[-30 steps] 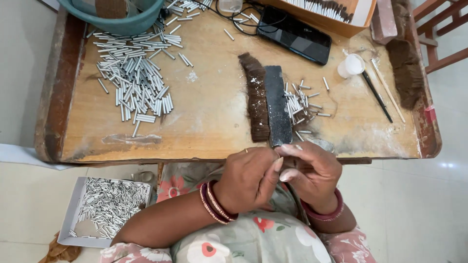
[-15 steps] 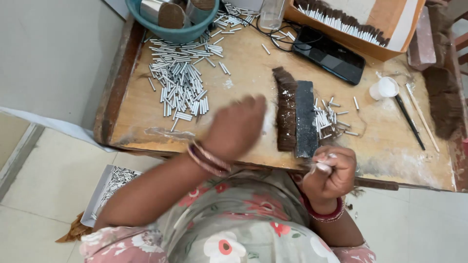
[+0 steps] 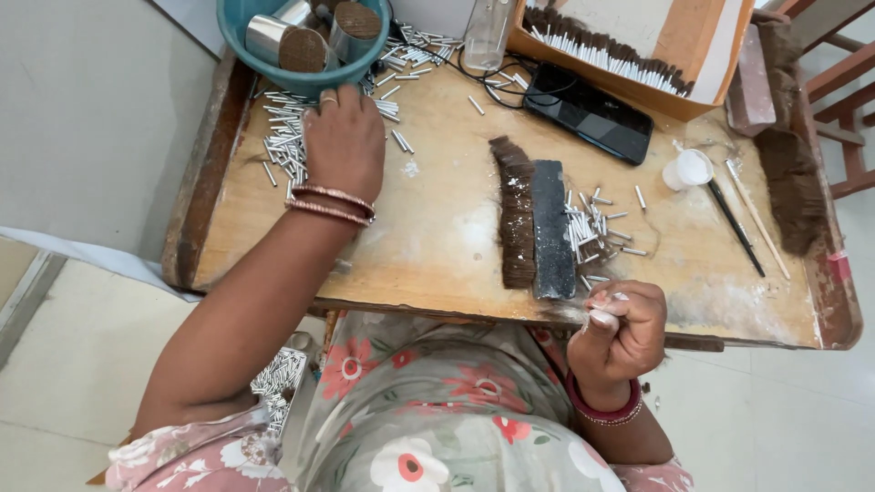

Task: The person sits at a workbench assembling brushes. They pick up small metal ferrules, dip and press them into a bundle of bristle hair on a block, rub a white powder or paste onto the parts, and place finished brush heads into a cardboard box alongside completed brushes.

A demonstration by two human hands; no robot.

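Note:
My left hand [image 3: 344,138] lies palm down on a heap of short silver metal tubes [image 3: 283,137] at the far left of the wooden table [image 3: 437,237]; what its fingers hold is hidden. My right hand [image 3: 622,330] hovers at the table's near edge, fingers curled around a small pale tuft or tube end. Just beyond it lie a row of brown bristle fibre [image 3: 516,211], a dark grey flat bar [image 3: 552,228] and a small scatter of silver tubes [image 3: 594,228].
A teal bowl [image 3: 301,41] with round metal tins stands at the far left. A black phone [image 3: 588,111], an orange box of finished brushes [image 3: 620,46], a white cap [image 3: 688,169], thin sticks [image 3: 743,219] and brown fibre [image 3: 791,187] lie right. A tray of tubes [image 3: 278,378] sits below.
My left hand has left my right hand and reached forward-left across the table onto the tube heap. My right hand stayed near the table edge, still closed.

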